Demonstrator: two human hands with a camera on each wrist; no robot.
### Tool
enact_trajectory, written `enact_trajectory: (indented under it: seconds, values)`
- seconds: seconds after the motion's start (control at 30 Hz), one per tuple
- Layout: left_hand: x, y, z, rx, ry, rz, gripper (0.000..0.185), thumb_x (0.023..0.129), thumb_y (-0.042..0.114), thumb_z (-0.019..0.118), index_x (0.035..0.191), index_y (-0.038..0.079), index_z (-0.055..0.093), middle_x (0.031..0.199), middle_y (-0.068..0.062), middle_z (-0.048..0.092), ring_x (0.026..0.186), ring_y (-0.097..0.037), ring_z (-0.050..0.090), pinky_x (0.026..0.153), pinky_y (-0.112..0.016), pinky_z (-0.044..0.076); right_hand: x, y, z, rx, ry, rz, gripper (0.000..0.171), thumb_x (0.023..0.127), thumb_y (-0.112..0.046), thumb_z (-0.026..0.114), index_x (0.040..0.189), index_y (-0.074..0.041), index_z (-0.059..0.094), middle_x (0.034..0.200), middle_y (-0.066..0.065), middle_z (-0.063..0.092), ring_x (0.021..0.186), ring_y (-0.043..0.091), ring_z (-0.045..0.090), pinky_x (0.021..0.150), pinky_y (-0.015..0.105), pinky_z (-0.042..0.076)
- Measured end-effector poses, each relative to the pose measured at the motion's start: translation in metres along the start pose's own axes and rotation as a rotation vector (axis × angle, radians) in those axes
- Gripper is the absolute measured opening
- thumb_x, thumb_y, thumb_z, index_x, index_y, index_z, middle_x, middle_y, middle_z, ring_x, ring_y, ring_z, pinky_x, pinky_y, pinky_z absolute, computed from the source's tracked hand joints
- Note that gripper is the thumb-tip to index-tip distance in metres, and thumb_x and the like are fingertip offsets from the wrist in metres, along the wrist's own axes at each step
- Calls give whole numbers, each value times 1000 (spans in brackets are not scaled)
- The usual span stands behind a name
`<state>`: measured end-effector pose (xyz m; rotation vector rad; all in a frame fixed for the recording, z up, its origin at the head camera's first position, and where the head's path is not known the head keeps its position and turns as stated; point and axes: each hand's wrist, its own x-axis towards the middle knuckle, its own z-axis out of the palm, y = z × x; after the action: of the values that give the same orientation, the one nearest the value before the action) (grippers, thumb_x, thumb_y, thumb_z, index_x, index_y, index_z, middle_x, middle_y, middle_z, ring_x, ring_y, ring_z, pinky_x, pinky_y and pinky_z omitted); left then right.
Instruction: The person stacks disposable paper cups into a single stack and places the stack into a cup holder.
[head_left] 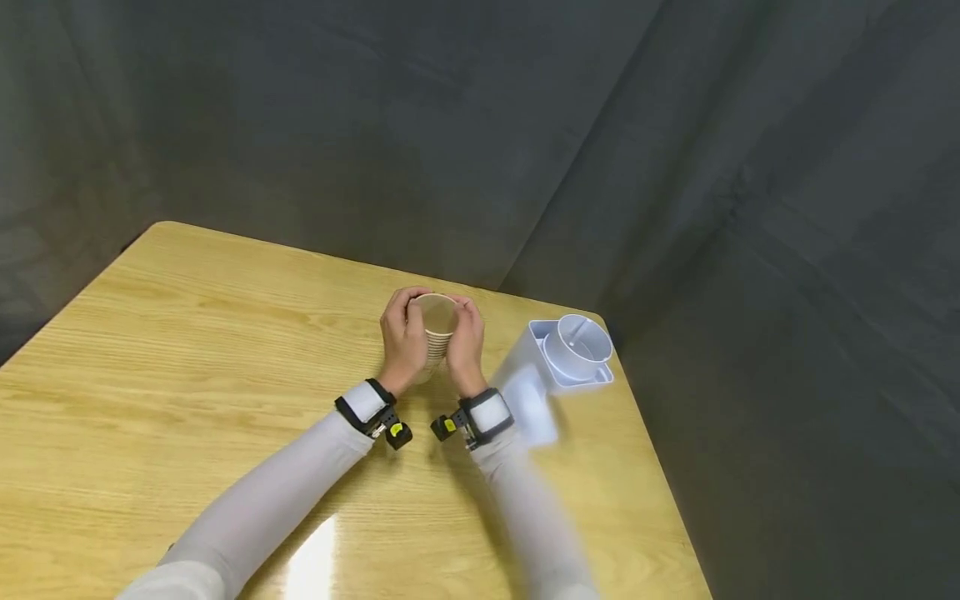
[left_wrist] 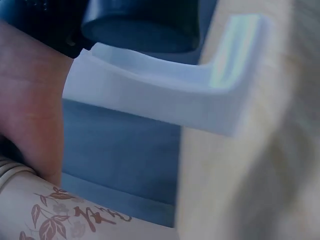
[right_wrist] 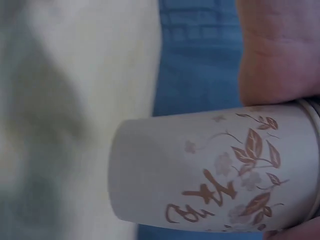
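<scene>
A stack of paper cups (head_left: 437, 333) with a brown leaf print stands on the wooden table (head_left: 187, 350) near its far edge. My left hand (head_left: 403, 337) curls round the stack from the left and my right hand (head_left: 465, 340) curls round it from the right, fingers at the top rim. The right wrist view shows the printed cup stack (right_wrist: 220, 175) close up with my palm (right_wrist: 280, 55) against it. In the left wrist view a strip of the cup stack (left_wrist: 75, 215) lies under my hand (left_wrist: 30, 100).
A white plastic cup holder (head_left: 570, 350) with a round well sits at the table's far right corner, just right of my right hand; its white body (left_wrist: 165, 90) fills the left wrist view. Dark fabric hangs behind the table. Table edges run close at right and back.
</scene>
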<state>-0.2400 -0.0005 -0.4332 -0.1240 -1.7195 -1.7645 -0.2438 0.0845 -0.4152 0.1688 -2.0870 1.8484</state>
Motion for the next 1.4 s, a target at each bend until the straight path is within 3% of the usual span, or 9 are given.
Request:
enact_trajectory:
  seconds: [0.17, 0.37, 0.7, 0.87, 1.07, 1.4]
  values:
    - [19, 28, 19, -39, 9, 44, 37, 98, 11, 33, 108, -6, 65, 109, -24, 64, 99, -37, 62, 82, -46, 50, 19, -34, -15, -12, -19, -31, 37, 102, -10, 32, 113, 9, 62, 115, 23, 63, 107, 28, 59, 90, 30, 45]
    - [38, 60, 40, -93, 7, 102, 40, 98, 14, 31, 107, -4, 66, 108, -22, 65, 99, -34, 62, 82, -41, 50, 36, -72, -35, 15, -40, -66, 35, 102, -10, 32, 114, 7, 61, 113, 16, 62, 100, 16, 57, 87, 25, 45]
    - [59, 106, 81, -130, -40, 108, 41, 98, 15, 33, 110, -2, 68, 111, -18, 67, 100, -29, 63, 83, -37, 51, 63, -117, -74, 65, -25, -137, 33, 103, -11, 32, 108, -1, 63, 103, 3, 62, 93, 12, 57, 83, 24, 46]
    - [62, 126, 103, -126, -86, 78, 40, 100, 17, 36, 113, 1, 70, 112, -15, 66, 102, -26, 62, 86, -31, 49, 74, -132, -97, 128, 2, -180, 33, 103, -9, 32, 97, -9, 65, 97, 1, 61, 86, 12, 57, 75, 22, 47]
    - [61, 145, 124, -111, -124, 83, 39, 100, 18, 38, 110, 3, 73, 108, -13, 65, 103, -24, 61, 88, -27, 46, 79, -144, -120, 212, 41, -197, 37, 102, -6, 32, 91, -9, 67, 92, 2, 62, 79, 13, 57, 69, 20, 47]
    - [47, 156, 141, -127, -225, 68, 39, 103, 21, 37, 113, 4, 71, 114, -12, 65, 107, -23, 60, 90, -22, 45, 75, -146, -150, 256, 84, -179, 38, 102, -5, 34, 90, -8, 70, 91, 4, 63, 78, 14, 58, 66, 20, 49]
